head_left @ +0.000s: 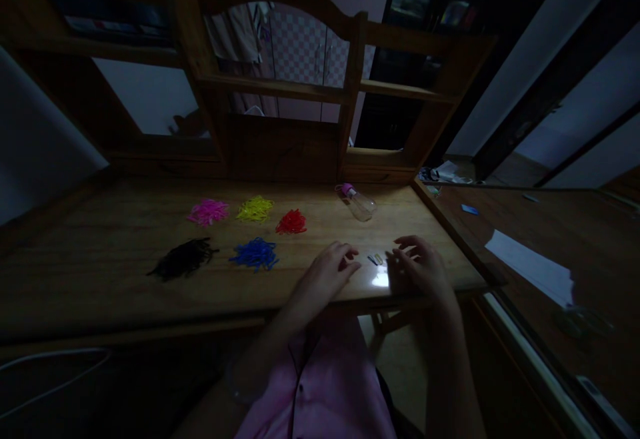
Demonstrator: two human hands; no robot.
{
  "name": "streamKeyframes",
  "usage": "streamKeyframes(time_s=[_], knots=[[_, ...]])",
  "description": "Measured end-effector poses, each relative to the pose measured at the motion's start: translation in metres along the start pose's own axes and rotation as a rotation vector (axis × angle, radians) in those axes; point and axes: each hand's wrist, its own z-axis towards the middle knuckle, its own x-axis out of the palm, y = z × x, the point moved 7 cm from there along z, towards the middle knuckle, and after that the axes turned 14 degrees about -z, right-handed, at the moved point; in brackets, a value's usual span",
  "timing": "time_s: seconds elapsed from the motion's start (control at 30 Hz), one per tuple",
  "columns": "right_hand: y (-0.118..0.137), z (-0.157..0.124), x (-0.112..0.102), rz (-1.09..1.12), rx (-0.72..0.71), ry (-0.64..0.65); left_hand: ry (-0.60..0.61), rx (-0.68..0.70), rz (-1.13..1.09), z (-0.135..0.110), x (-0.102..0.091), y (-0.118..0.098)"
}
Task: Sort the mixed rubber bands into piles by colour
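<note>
My left hand (333, 267) hovers at or just above the wooden desk (305, 282), thumb and fingers apart with nothing visible between them. Opposite it, my right hand (423, 263) has loosely bent, parted fingers and appears to hold nothing. Between the hands lie a small dark strip (372, 260) and a pale yellowish loop (379, 259), too small to name surely. To the left are heaps of thin strips like rubber bands: blue (255, 254), red (291, 222), yellow (255, 209), pink (209, 212) and black (184, 258).
A clear bottle with a purple cap (359, 202) lies on its side behind my hands. Wooden shelving (280, 89) rises along the desk's back. To the right, a lower brown surface (505, 216) carries a white paper (533, 269) and a small blue packet (469, 209).
</note>
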Motion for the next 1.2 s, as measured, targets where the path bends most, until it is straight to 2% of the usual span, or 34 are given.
streamKeyframes(time_s=[0.07,0.17,0.4,0.5,0.6,0.73,0.8,0.87,0.97,1.07,1.13,1.2], knots=[[-0.007,-0.005,0.005,-0.001,-0.038,0.080,0.023,0.042,0.042,0.017,0.022,0.001],[-0.001,-0.011,0.011,0.022,-0.106,0.147,0.017,0.088,0.097,0.028,0.038,0.004],[0.008,-0.012,0.016,0.040,-0.155,0.208,0.055,0.078,0.180,0.026,0.047,0.007],[0.009,-0.009,0.019,0.020,-0.171,0.231,0.060,0.072,0.136,0.020,0.042,0.002],[0.014,-0.007,0.019,-0.006,-0.184,0.240,-0.026,0.041,0.096,0.005,0.010,0.002],[0.022,-0.005,0.021,-0.046,-0.192,0.266,-0.291,-0.051,0.233,-0.028,-0.070,0.022],[0.024,-0.004,0.024,-0.075,-0.197,0.286,-0.368,-0.055,0.321,-0.045,-0.106,0.034],[0.024,-0.001,0.028,-0.113,-0.197,0.298,-0.411,-0.062,0.381,-0.061,-0.133,0.046],[0.021,0.004,0.035,-0.225,-0.217,0.327,-0.446,-0.074,0.426,-0.077,-0.157,0.058],[0.031,0.011,0.041,-0.349,-0.282,0.352,-0.478,-0.061,0.449,-0.085,-0.167,0.061],[0.054,0.016,0.044,-0.359,-0.356,0.340,-0.510,-0.039,0.471,-0.089,-0.171,0.059],[0.092,0.021,0.045,-0.310,-0.455,0.290,-0.532,-0.012,0.495,-0.091,-0.173,0.058]])
